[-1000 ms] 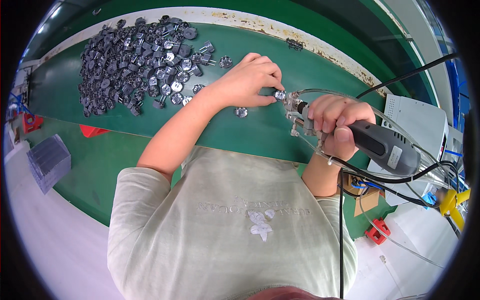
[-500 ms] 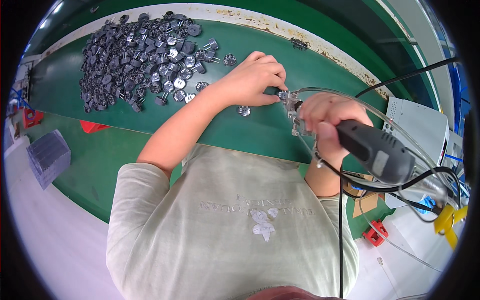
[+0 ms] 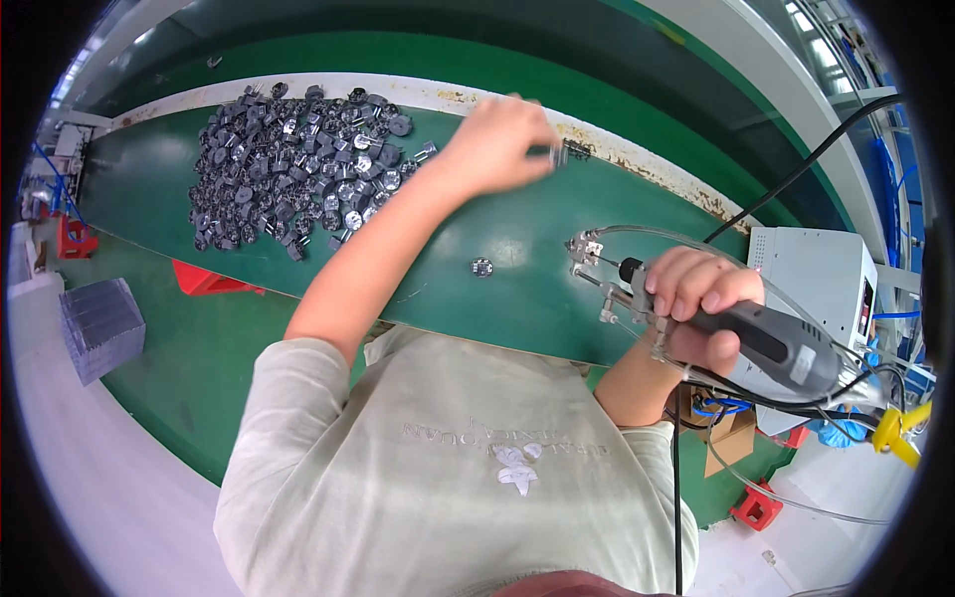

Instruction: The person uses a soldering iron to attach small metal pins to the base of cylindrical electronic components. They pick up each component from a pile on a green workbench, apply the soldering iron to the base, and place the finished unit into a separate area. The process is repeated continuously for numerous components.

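Note:
My left hand (image 3: 500,141) reaches out over the green belt (image 3: 517,308) toward its far edge, fingers closed on a small grey part at the fingertips; the hand is blurred. Just beyond it lies a small dark part (image 3: 579,152). My right hand (image 3: 701,297) grips a grey powered screwdriver (image 3: 771,346) with clear tubes and a metal tip (image 3: 587,249) held over the belt. One round grey part (image 3: 482,267) lies alone on the belt between my hands. A big pile of grey metal parts (image 3: 298,169) sits to the left.
A white control box (image 3: 811,274) stands at the right with black cables running to the tool. A stack of grey trays (image 3: 99,323) lies at lower left. Red pieces (image 3: 209,279) sit under the belt edge, and a cardboard box (image 3: 726,438) is below my right arm.
My left hand has left the tool tip and swung up toward the belt's far edge. The right hand and tool have stayed near the same spot.

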`<action>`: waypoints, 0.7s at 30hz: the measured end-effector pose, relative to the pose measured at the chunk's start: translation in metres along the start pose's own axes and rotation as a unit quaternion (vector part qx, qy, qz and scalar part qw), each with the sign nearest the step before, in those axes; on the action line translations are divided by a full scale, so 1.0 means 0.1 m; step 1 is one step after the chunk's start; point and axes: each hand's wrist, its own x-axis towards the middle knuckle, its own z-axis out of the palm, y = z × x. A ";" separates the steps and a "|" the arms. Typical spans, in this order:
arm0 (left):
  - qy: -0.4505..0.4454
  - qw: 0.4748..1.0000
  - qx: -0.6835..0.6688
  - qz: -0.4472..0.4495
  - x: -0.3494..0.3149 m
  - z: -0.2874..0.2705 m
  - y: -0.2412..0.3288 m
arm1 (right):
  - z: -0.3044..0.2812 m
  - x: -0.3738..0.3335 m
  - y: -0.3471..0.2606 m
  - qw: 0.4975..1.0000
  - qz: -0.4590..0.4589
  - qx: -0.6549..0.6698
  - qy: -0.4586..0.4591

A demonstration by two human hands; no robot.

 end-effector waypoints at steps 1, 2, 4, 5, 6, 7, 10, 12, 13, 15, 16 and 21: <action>0.005 0.999 0.017 -0.039 0.22 -0.01 -0.09 | 0.00 -0.03 0.05 1.000 0.002 -0.001 0.007; 0.026 0.998 0.018 -0.059 0.38 0.09 -0.29 | 0.01 -0.04 0.12 1.000 0.004 0.001 0.012; 0.099 0.989 0.099 -0.051 0.46 0.24 -0.57 | 0.01 -0.07 0.25 1.000 0.017 -0.008 0.010; 0.120 0.987 0.103 -0.030 0.42 0.26 -0.61 | 0.00 -0.07 0.29 1.000 0.022 -0.011 0.001; 0.134 0.986 0.101 -0.003 0.36 0.18 -0.49 | -0.03 -0.12 0.32 0.999 0.030 -0.020 0.003; 0.143 0.984 0.099 0.024 0.25 0.07 -0.33 | -0.03 -0.18 0.30 0.999 0.031 -0.016 0.026; -0.150 0.977 -0.152 -0.019 -0.34 -0.51 0.32 | -0.12 -0.28 0.20 0.998 0.035 -0.018 0.057; -0.234 0.957 -0.169 0.022 -0.74 -0.52 0.38 | -0.16 -0.30 0.17 0.998 0.031 -0.035 0.044; -0.264 0.952 -0.154 -0.022 -0.85 -0.47 0.45 | -0.18 -0.29 0.17 0.998 0.032 -0.044 0.025; -0.291 0.941 -0.159 -0.070 -0.93 -0.34 0.47 | -0.16 -0.26 0.18 0.998 0.032 -0.047 0.001; -0.285 0.939 -0.179 -0.077 -0.90 -0.25 0.44 | -0.11 -0.22 0.20 0.999 0.031 -0.037 -0.006; -0.100 0.972 -0.210 0.026 -0.67 0.29 0.38 | -0.10 -0.16 0.26 0.999 0.038 -0.019 -0.018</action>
